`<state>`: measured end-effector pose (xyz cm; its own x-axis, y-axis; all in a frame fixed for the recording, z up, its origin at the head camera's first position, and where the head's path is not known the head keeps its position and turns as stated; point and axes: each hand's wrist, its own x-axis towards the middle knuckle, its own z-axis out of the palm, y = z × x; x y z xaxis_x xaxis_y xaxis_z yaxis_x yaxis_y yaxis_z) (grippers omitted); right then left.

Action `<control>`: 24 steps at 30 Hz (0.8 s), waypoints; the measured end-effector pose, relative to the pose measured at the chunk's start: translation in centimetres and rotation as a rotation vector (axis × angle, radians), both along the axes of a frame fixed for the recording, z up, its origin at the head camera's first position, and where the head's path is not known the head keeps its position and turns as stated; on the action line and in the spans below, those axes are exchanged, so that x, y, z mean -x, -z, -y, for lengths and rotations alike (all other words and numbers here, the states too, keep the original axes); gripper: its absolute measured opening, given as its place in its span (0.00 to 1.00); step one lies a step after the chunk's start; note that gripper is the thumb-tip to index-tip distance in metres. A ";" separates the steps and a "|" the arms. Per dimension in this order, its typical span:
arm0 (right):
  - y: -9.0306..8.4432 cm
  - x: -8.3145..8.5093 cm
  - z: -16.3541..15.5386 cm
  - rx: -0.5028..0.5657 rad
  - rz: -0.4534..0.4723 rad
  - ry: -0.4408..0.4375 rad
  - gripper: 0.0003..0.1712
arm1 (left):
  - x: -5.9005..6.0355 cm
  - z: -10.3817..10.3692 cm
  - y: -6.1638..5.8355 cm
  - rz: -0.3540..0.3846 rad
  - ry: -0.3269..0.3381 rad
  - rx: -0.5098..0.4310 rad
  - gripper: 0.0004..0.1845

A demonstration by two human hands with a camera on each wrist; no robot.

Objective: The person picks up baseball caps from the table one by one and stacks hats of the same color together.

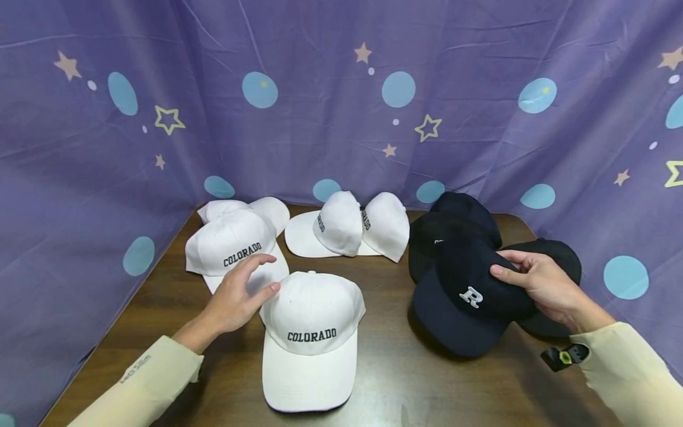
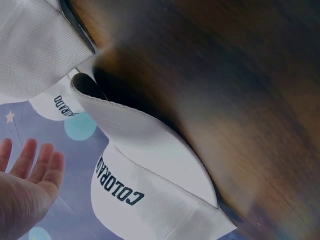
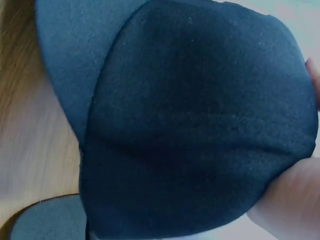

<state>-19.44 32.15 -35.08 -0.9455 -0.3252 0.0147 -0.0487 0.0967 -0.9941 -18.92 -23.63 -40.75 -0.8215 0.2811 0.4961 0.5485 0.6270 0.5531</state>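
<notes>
A white cap lettered COLORADO (image 1: 312, 320) lies at the front middle of the brown table (image 1: 389, 367), brim toward me. My left hand (image 1: 242, 290) hovers with relaxed fingers just left of its crown, over the brim of a second white COLORADO cap (image 1: 229, 240). In the left wrist view the left hand (image 2: 27, 185) is spread and holds nothing, beside a white COLORADO cap (image 2: 145, 195). My right hand (image 1: 533, 279) grips the crown of a dark navy cap with a white R (image 1: 464, 296), thumb on top. The navy cap (image 3: 200, 125) fills the right wrist view.
More white caps (image 1: 347, 225) lie at the back middle, and another white cap (image 1: 267, 210) at the back left. Black caps (image 1: 459, 222) are piled behind and under the navy one. A purple star-printed cloth (image 1: 341, 118) hangs around the table on three sides.
</notes>
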 end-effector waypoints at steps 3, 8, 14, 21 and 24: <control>0.0 0.1 0.3 0.005 -0.012 -0.038 0.15 | 0.0 0.0 -0.1 -0.009 0.003 -0.005 0.25; 0.2 0.2 0.8 -0.001 -0.018 -0.093 0.15 | -0.1 0.1 -0.1 -0.029 0.001 -0.007 0.25; 0.3 0.3 1.3 -0.014 -0.036 -0.164 0.16 | -0.4 0.3 -0.4 -0.025 -0.009 0.006 0.25; 0.7 0.7 1.9 -0.037 -0.071 -0.231 0.17 | -0.7 0.6 -0.5 -0.013 -0.021 0.019 0.25; 1.0 0.8 2.2 -0.043 -0.070 -0.247 0.17 | -0.8 0.7 -0.5 -0.013 -0.024 0.022 0.25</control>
